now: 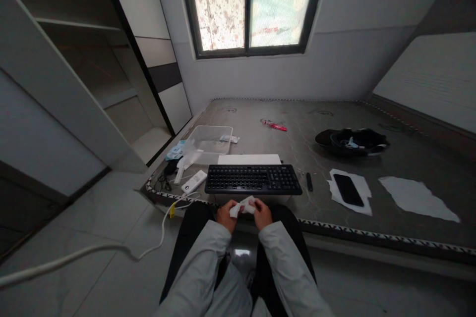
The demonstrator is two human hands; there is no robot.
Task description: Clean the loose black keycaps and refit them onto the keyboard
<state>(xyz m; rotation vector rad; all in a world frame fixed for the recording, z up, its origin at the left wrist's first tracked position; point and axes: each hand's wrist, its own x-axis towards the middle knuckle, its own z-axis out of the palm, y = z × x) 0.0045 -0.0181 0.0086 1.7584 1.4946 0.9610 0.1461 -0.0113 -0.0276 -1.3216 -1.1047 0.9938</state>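
Observation:
A crumpled white tissue (246, 205) is stretched between my two hands, above my knees. My left hand (226, 215) pinches its left end, and my right hand (263, 214) grips its right end. Just beyond them lies a black keyboard (253, 180), touching neither hand. Behind the keyboard is a flat white item (249, 159), partly covered by it. To the keyboard's right rests a small dark stick-shaped object (309, 182). A black phone (348, 189) lies on a white sheet of paper or tissue (366, 203) farther right.
A clear plastic bin (211, 141) stands at the back left, near a white power bank (194, 182) and a white cable (162, 230). A red packet (274, 125), a black cap (353, 141) and another white sheet (420, 198) lie on the grey mattress (301, 114).

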